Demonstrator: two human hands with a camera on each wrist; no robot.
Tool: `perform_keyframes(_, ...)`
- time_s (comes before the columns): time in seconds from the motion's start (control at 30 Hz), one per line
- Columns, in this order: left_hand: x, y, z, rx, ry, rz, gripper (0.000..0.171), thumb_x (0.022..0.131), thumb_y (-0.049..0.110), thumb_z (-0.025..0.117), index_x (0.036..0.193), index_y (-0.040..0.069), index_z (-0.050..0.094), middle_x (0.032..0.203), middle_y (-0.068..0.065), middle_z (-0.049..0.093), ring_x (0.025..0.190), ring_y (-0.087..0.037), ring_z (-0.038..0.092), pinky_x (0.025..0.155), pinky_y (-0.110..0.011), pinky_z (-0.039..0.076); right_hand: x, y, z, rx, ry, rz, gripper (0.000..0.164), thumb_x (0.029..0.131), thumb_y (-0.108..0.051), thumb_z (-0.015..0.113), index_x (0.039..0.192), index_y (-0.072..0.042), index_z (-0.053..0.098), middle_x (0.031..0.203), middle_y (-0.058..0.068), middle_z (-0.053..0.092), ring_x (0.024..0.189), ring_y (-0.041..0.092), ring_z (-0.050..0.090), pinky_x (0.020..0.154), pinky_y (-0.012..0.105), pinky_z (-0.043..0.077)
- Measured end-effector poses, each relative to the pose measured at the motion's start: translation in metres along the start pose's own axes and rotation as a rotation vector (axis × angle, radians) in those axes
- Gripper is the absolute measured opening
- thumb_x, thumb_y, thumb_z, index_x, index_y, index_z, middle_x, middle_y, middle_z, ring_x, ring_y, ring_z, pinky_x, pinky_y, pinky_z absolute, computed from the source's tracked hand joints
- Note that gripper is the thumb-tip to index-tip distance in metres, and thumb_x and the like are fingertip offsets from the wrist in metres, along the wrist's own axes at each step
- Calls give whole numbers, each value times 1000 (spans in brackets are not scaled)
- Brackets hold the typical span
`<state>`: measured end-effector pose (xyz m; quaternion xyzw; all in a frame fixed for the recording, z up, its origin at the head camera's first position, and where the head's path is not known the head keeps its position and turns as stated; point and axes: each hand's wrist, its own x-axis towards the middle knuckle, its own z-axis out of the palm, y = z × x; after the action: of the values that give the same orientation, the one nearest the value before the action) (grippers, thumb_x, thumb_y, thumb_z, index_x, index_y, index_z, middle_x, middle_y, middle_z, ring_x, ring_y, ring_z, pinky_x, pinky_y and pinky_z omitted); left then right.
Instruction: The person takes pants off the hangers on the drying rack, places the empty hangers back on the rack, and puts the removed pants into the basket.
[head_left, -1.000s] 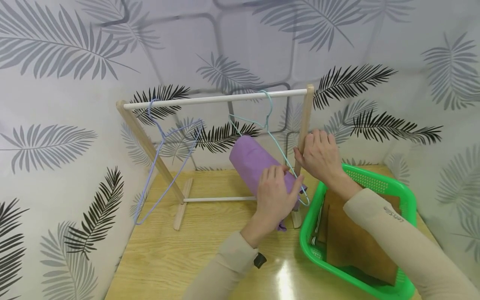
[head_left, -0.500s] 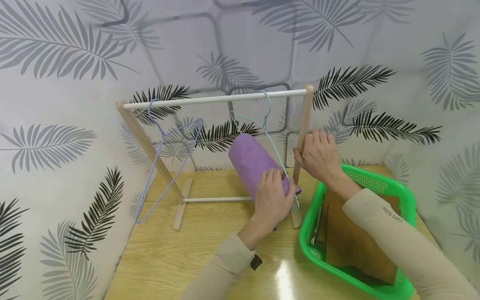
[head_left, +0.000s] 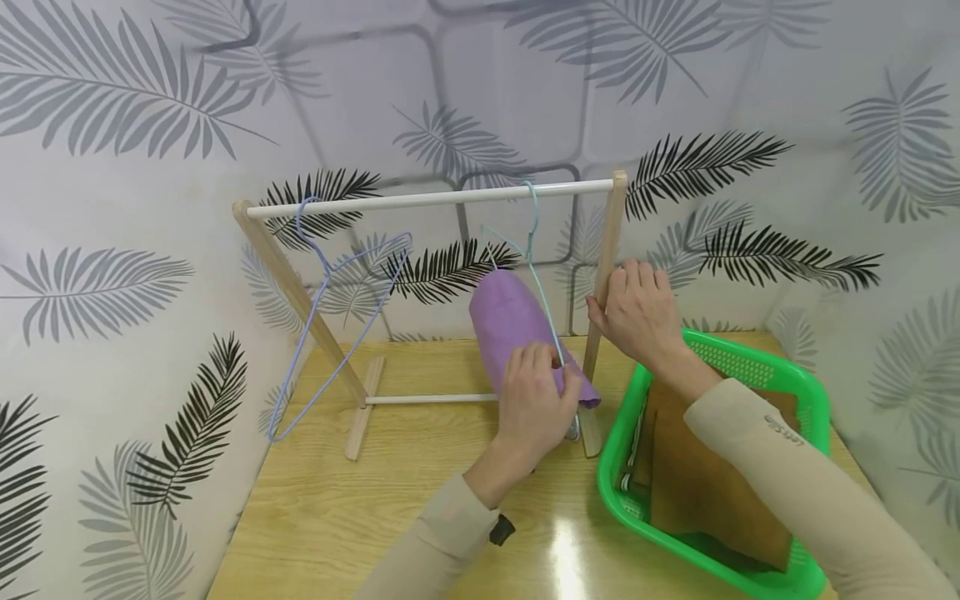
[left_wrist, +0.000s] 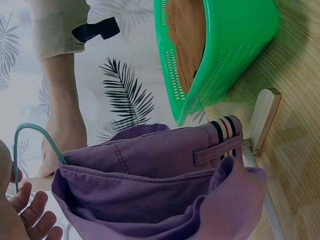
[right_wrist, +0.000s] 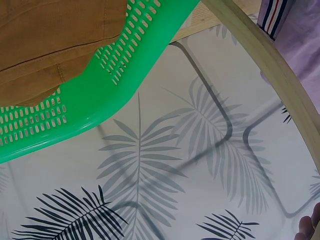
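Purple trousers are draped over a teal wire hanger, which hangs by its hook from the rack's white top rail. My left hand pinches the near side of that hanger between thumb and fingers, beside the cloth. In the left wrist view the trousers' waistband shows a belt loop and a striped tape, and the hanger's rounded end pokes out of the cloth near my fingers. My right hand grips the rack's right wooden post, thumb on its near side.
A periwinkle hanger with nothing on it hangs at the rail's left end. To the right, a green basket holds folded brown clothes. The rack stands on a wooden table against a leaf-patterned wall.
My left hand has drawn back slightly left and down, turning the teal hanger with the trousers so they stand more end-on. The right hand stays on the post.
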<state>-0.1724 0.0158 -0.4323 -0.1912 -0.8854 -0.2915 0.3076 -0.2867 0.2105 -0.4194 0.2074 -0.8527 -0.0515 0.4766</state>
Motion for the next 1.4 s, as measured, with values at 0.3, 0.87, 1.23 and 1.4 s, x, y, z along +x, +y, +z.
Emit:
perform_keyframes(0.3,1,-2,-10,12,20,11,15,91,14,60,79,9,53,74,-2,53,72,-16,44,69,-24,36,-1,-1,4,-4,41,-10,45,88,-36,74,84,3,52,77,18,55,66,35,53,58,41,40)
perform_keyframes(0.87,12,-10,-27,95,63,46,41,101,19,64,62,12,52,64,1,52,65,-15,46,64,-22,36,-1,-1,2,-16,24,-14,44,95,-38,66,84,3,53,78,18,57,67,36,53,59,42,42)
perform_keyframes(1.23,15,-17,-38,161,7,21,43,103,20,62,61,13,53,63,0,56,67,-16,49,66,-26,42,0,1,1,5,15,-5,44,96,-38,63,87,4,55,82,20,59,70,37,55,61,44,43)
perform_keyframes(1.4,16,-21,-43,176,0,15,43,103,20,62,61,13,56,66,-1,58,68,-17,51,65,-27,43,0,1,0,3,-7,-1,44,99,-39,59,89,4,55,84,21,60,73,38,56,63,45,44)
